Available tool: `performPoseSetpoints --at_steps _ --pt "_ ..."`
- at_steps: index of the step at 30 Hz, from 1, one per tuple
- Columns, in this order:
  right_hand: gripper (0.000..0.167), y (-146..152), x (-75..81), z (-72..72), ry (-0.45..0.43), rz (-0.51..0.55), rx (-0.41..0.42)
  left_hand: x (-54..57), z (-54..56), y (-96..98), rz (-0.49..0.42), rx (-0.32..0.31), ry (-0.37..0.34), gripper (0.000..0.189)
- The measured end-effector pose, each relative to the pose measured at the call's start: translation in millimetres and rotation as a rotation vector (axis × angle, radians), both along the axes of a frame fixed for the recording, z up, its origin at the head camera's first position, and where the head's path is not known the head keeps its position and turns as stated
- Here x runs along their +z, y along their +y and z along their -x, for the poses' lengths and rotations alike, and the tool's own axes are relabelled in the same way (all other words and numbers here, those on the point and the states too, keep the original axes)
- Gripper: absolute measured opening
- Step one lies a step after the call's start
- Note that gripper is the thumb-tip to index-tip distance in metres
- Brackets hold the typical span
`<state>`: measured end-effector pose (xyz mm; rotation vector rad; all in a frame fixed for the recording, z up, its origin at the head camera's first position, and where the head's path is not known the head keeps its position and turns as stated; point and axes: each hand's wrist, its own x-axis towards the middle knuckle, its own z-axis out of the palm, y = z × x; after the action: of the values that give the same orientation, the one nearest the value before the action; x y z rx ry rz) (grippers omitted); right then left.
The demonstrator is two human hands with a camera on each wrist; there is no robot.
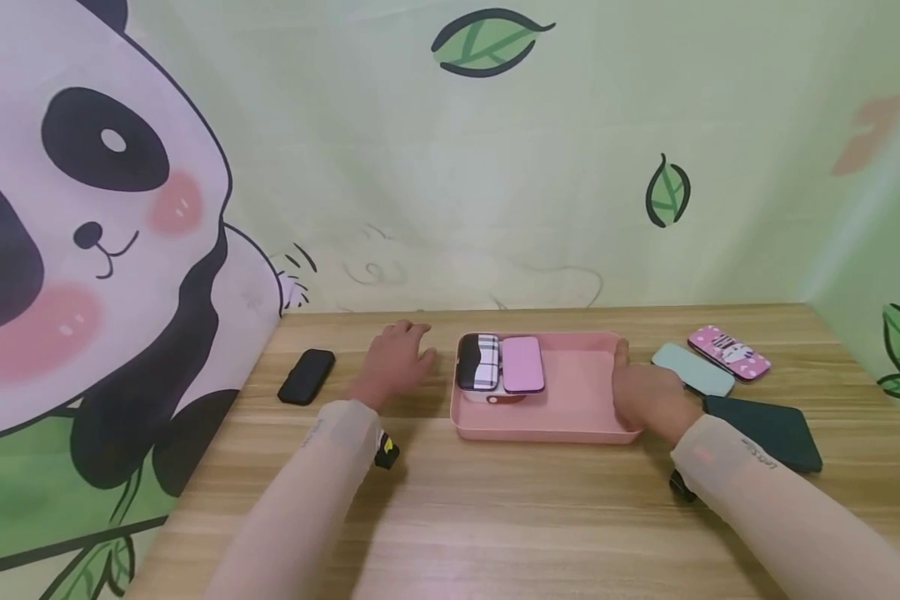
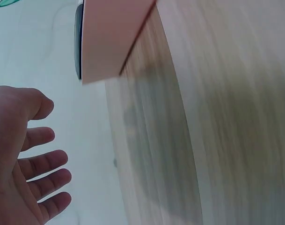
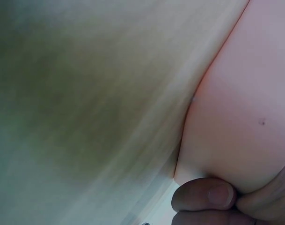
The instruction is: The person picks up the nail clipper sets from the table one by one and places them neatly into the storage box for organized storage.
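Note:
A shallow pink tray (image 1: 585, 392) lies on the table, with a dark and plaid case (image 1: 480, 362) and a pink case (image 1: 522, 365) side by side at its left end. Under them a white and brown item (image 1: 495, 397) shows partly. My right hand (image 1: 654, 398) grips the tray's right end; in the right wrist view its fingers (image 3: 203, 194) curl at the tray wall (image 3: 226, 140). Left of the tray, my left hand (image 1: 393, 362) hovers with spread fingers and holds nothing. The left wrist view shows it apart from the tray's side (image 2: 112, 42).
A small black case (image 1: 307, 377) lies at the far left. To the right are a mint case (image 1: 692, 369), a pink patterned case (image 1: 729, 352) and a dark green flat case (image 1: 768, 433), partly behind the right forearm. A printed panda curtain (image 1: 540, 167) stands behind the table.

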<state>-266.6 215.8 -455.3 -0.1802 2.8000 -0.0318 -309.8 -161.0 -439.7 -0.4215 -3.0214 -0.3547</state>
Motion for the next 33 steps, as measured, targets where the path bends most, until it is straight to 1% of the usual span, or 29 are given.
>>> performPoseSetpoints --at_steps 3,8,13,19,25,28,33 --pt "0.088 2 0.6 0.2 0.003 -0.004 0.002 -1.2 2.0 -9.7 0.003 0.007 0.003 0.054" --pt "0.089 1 2.1 -0.1 -0.01 0.015 -0.009 -5.1 2.1 -28.0 -0.007 0.05 -0.012 0.053" --pt "0.089 1 3.0 -0.5 -0.022 0.027 -0.012 -5.6 0.4 -46.7 -0.015 0.093 -0.045 0.055" --pt "0.09 0 2.8 -1.0 -0.009 0.022 -0.002 -10.4 -1.1 -70.0 0.003 0.12 -0.046 0.056" --pt "0.09 -1 2.5 -2.1 -0.014 0.003 -0.005 -10.3 -6.1 -88.9 0.01 0.157 -0.058 0.056" --pt "0.089 -1 2.4 -2.4 -0.018 0.001 -0.005 -11.1 -8.1 -99.9 -0.001 0.177 -0.066 0.057" --pt "0.088 -1 3.2 -1.6 -0.013 -0.006 0.005 -12.2 -8.4 -121.9 -0.031 0.209 -0.058 0.056"
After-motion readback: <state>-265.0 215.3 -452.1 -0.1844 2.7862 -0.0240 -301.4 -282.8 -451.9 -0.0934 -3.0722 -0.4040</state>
